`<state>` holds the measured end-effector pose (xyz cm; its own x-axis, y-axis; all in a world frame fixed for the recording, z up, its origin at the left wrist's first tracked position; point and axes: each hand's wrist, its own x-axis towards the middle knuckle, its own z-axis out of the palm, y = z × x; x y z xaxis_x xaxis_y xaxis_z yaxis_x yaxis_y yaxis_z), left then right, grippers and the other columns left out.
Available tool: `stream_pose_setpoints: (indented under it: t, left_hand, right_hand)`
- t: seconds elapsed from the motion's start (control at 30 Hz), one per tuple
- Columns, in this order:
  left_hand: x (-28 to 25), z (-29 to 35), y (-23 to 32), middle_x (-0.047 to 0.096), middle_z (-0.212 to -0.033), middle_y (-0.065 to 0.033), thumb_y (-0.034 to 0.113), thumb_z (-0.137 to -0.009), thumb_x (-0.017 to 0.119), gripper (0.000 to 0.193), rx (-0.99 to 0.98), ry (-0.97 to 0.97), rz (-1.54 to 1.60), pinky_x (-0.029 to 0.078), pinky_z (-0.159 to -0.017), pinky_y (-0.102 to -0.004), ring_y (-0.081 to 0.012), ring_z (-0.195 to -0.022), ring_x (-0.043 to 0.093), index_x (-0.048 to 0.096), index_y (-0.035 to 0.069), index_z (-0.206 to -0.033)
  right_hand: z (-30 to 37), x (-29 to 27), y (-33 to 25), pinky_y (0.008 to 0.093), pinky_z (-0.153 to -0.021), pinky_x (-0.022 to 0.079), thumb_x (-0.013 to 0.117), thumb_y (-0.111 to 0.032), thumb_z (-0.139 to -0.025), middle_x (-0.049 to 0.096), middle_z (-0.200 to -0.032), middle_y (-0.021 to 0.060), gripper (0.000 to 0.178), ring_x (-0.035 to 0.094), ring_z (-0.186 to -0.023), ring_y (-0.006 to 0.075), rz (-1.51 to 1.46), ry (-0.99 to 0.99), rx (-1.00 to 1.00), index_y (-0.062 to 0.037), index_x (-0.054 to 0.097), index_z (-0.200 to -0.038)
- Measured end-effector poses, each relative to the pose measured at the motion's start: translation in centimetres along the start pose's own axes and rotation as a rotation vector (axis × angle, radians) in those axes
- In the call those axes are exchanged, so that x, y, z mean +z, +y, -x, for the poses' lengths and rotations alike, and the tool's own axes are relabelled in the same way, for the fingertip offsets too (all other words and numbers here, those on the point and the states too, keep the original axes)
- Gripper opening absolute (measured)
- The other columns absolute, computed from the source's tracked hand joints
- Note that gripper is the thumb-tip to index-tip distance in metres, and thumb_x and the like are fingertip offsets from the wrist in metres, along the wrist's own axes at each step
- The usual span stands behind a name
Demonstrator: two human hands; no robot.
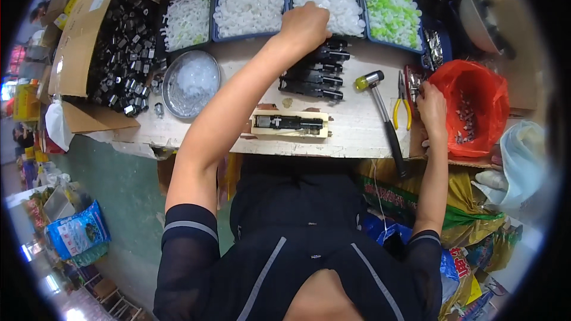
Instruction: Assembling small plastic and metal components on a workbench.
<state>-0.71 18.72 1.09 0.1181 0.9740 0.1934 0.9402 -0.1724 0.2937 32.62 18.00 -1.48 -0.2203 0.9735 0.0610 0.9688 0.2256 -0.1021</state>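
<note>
My left hand (305,25) reaches over the front rim of a tray of white plastic pieces (330,1). Its fingers are curled down and closed, and whatever is between them is hidden. Just below it lies a row of black mechanisms (312,77). My right hand (432,106) is at a small red tray of metal parts (414,77), fingers bent together among the pieces; what they grip does not show. Between my arms, near the table's front edge, a pale fixture (291,132) holds a black and silver mechanism (291,122).
A hammer (380,110) and yellow-handled pliers (402,104) lie left of my right hand. A red bag (496,92) holds small pieces. At left are a round metal dish (172,92) and a cardboard box (77,53) of black-silver parts. More trays (250,3) line the back.
</note>
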Motion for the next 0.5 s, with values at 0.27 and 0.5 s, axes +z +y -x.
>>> stream_pose_setpoints:
  t: [0.27, 0.5]
  left_hand:
    - [0.6, -1.4, -1.5, 0.065, -0.071, -0.0133, 0.006, -0.073, 0.067, 0.017, -0.067, -0.008, 0.392, 0.05, -0.057, -0.0295, -0.0186, -0.062, 0.063, 0.067, -0.001, -0.089]
    - [-2.0, 0.4, -2.3, 0.066, -0.079, -0.0106, 0.005, -0.081, 0.062, 0.02, -0.163, 0.013, 0.926, 0.053, -0.061, -0.0242, -0.0134, -0.067, 0.064, 0.064, -0.005, -0.098]
  right_hand:
    - [0.0, -0.4, 0.9, 0.0415, -0.074, 0.046, 0.053, -0.005, -0.08, 0.06, -0.089, 0.0163, 0.014, 0.058, -0.084, 0.0364, -0.153, 0.066, -0.082, -0.0022, 0.062, -0.091]
    - [0.7, -0.9, 0.5, 0.0306, -0.07, 0.045, 0.055, 0.003, -0.081, 0.058, -0.083, 0.0119, 0.013, 0.059, -0.078, 0.0258, -0.314, 0.221, -0.172, -0.0012, 0.061, -0.091]
